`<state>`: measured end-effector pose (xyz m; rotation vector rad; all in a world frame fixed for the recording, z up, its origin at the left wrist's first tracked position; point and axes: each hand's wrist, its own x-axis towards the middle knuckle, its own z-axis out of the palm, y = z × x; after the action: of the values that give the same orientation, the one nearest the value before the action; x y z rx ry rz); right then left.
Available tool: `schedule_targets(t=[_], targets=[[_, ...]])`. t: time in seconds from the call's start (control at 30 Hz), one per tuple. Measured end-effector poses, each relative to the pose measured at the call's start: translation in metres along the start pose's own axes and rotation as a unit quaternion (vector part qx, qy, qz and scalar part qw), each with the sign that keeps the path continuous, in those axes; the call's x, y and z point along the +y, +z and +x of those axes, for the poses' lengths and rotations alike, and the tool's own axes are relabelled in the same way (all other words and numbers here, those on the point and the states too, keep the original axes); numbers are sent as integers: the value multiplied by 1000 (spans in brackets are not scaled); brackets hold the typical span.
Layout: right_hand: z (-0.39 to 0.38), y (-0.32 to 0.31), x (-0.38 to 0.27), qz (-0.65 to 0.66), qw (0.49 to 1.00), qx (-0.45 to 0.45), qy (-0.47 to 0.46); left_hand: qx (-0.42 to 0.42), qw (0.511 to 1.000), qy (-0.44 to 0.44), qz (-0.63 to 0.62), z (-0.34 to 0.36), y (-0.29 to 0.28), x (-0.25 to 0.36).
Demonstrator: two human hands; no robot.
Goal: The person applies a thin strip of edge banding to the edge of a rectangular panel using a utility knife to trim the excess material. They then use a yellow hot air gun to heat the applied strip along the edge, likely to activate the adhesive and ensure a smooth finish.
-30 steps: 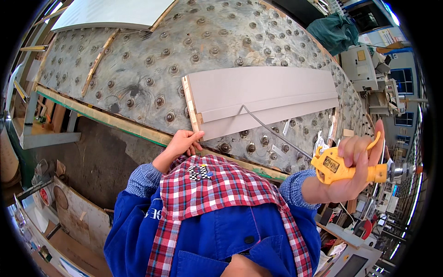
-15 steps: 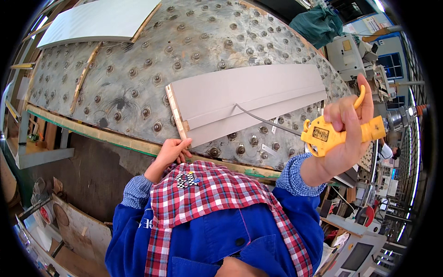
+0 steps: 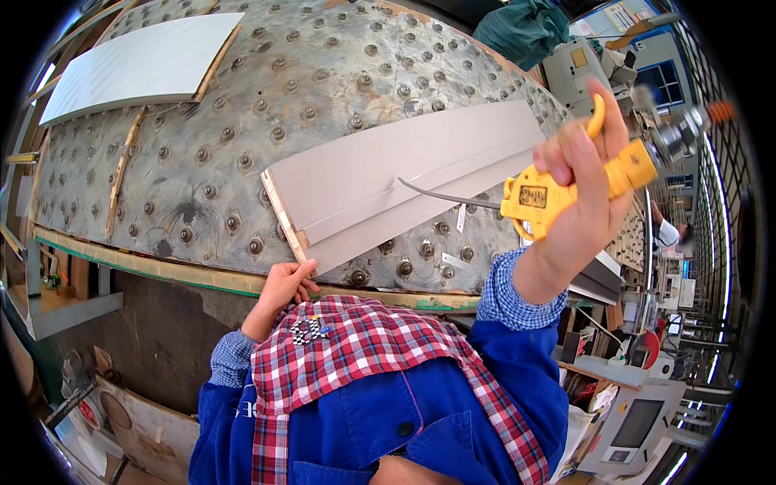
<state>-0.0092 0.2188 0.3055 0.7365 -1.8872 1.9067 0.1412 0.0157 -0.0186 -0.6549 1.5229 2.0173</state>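
A long light-grey panel [image 3: 364, 166] with a raised lengthwise step lies on the metal table. Its bare wooden end edge [image 3: 281, 212] faces left. My left hand [image 3: 284, 284] pinches the near left corner of that panel, thumb and fingers closed on the edge. Raised at the right, my right hand [image 3: 586, 190] grips a yellow air blow gun [image 3: 533, 197], its index finger extended up beside the hook. The gun's thin bent metal nozzle [image 3: 453, 198] reaches left over the panel; whether its tip touches the surface I cannot tell. A metal coupling [image 3: 675, 139] sits at the gun's back end.
The steel table [image 3: 323, 101] is studded with several ball rollers. A white panel [image 3: 141, 65] lies at the far left near wooden strips [image 3: 128, 170]. Dark green cloth [image 3: 524, 32] and a grey cabinet [image 3: 572, 77] stand far right. Another person [image 3: 667, 233] appears at the right.
The whole view has shifted, so table and panel sit further left. My right hand and the nozzle have moved slightly right along the panel. The left hand keeps its hold on the corner.
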Motion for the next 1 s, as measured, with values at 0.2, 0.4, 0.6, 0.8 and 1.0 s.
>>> schedule_targets(t=[0.2, 0.4, 0.6, 0.8, 1.0], targets=[[12, 10, 8, -71, 997, -7, 7, -2, 1000, 6, 16, 1, -3, -3], [16, 36, 22, -157, 986, 19, -59, -9, 998, 12, 56, 4, -4, -8], [-2, 43, 17, -180, 977, -10, -114, -11, 998, 15, 54, 10, -9, -16], [-16, 50, 25, -218, 965, 48, -140, -11, 999, 18, 34, 12, -15, -19], [-8, 34, 40, -261, 951, 78, -146, 11, 998, 15, 67, 4, -12, -11]])
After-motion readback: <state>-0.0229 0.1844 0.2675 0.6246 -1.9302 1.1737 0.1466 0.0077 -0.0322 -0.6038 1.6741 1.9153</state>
